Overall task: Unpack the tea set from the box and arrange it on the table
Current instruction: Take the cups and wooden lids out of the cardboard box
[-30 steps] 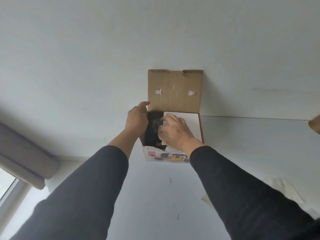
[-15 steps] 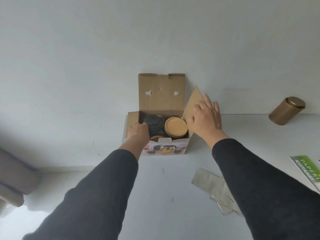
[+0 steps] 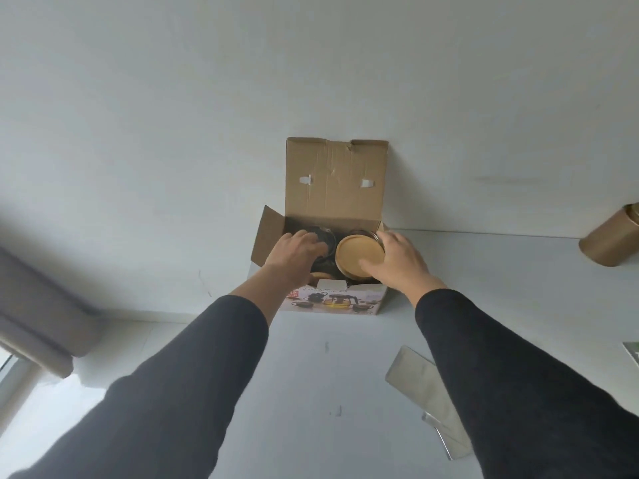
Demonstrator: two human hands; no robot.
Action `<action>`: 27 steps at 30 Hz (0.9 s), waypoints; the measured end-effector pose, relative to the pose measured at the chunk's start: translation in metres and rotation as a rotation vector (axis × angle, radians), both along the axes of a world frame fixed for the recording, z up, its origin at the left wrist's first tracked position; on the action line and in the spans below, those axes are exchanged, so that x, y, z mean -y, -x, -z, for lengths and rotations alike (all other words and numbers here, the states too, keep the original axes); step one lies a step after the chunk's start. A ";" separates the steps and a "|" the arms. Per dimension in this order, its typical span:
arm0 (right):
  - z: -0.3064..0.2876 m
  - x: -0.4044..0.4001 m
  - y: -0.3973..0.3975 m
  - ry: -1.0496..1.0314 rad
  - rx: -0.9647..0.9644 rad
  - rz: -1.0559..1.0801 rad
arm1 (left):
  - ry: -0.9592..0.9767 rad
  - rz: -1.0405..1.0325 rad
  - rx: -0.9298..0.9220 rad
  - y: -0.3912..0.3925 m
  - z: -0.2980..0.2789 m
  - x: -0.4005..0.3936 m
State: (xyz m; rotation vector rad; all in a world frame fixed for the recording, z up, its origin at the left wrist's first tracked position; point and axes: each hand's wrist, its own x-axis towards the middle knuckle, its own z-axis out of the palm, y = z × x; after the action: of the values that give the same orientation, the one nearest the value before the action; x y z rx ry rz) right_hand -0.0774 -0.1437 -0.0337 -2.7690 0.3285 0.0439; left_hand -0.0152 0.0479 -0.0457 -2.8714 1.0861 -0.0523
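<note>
The open brown cardboard box sits at the white surface's far edge; right hand fingers grasp the round bamboo-lidded jar, left hand fingers curl over dark glassware, apparently to lift both

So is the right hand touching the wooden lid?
Touching. The head view shows the right hand curled round the wooden lid, thumb lying on its top.

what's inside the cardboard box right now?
Inside the box: a round wooden lid under the right hand, dark glassware at the left hand. Anything lower is hidden.
</note>
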 end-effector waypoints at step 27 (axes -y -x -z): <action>0.021 0.016 -0.033 -0.239 -0.103 -0.256 | -0.292 -0.044 -0.177 -0.003 -0.010 0.027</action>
State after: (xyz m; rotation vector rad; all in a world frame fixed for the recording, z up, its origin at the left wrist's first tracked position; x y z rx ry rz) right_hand -0.0446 -0.1593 -0.0551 -2.5581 -0.0086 0.2713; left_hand -0.0123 0.0205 -0.0358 -2.6720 0.9632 0.3393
